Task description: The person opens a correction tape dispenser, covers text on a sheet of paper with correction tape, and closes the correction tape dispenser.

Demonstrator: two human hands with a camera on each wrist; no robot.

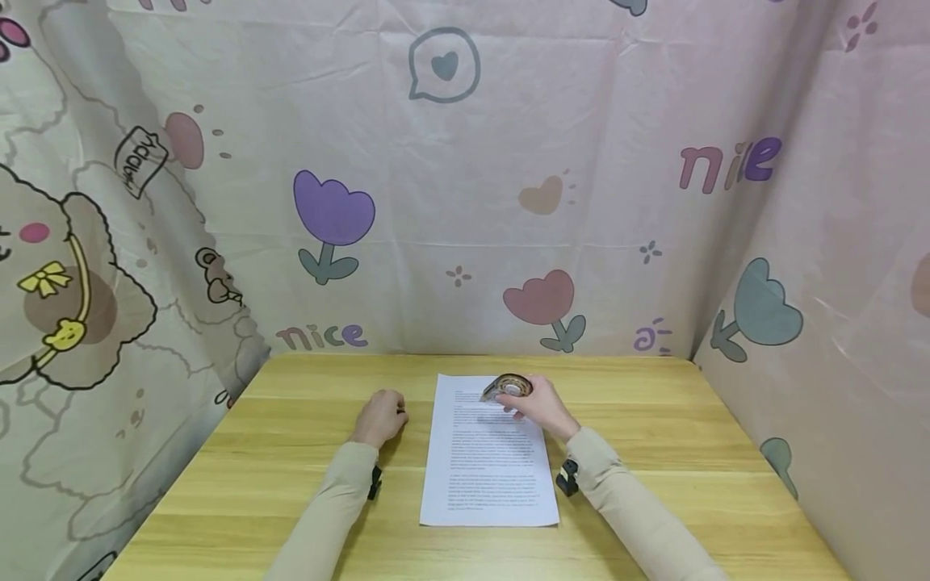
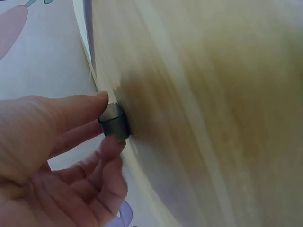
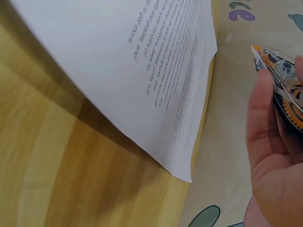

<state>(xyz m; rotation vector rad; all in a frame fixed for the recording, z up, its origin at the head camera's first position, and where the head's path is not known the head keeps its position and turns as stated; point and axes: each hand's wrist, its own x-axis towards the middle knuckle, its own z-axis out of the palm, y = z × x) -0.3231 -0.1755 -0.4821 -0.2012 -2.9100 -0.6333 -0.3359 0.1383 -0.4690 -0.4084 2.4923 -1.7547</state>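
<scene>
A white sheet of printed paper [image 1: 490, 484] lies on the yellowish wooden table [image 1: 726, 500]. Beside it, the left hand [image 1: 380, 418] pinches a small, dark grey cap-like piece [image 2: 115, 124]; the right hand [image 1: 546, 408] grips a clear-cased, orange-geared dispenser [image 1: 511, 386] over the sheet's far end.

Surface [image 1: 654, 428]: evenly bright from head; hazy, blurred from left wrist
Paper [image 1: 487, 460]: print blurred from head; shadow alongside from right wrist
</scene>
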